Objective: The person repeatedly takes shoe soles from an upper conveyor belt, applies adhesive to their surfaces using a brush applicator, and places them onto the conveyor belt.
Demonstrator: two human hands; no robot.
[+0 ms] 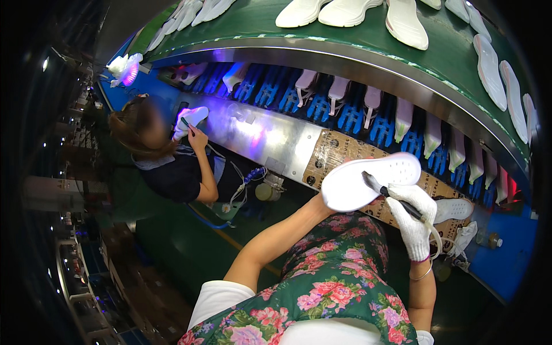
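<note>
My left hand (323,203) is bare and holds a white shoe sole (345,185) from beneath. The sole hides most of its fingers. A row of small holes runs along the sole's far end. In a white knitted glove, my right hand (411,215) grips a brush (407,207) with a black handle. The brush's bristles rest on the middle of the sole, and a pale tube trails from its handle past my wrist. Close to my right hand, a grey-white sole (454,210) lies on a cardboard sheet (328,154).
A metal bench (238,129) runs in front of me. Behind it, shoe parts hang on a rack with blue holders (351,118). Above is a green conveyor belt (241,29) with several white soles. At left a co-worker (172,172) brushes another sole. A small bottle (490,240) stands at right.
</note>
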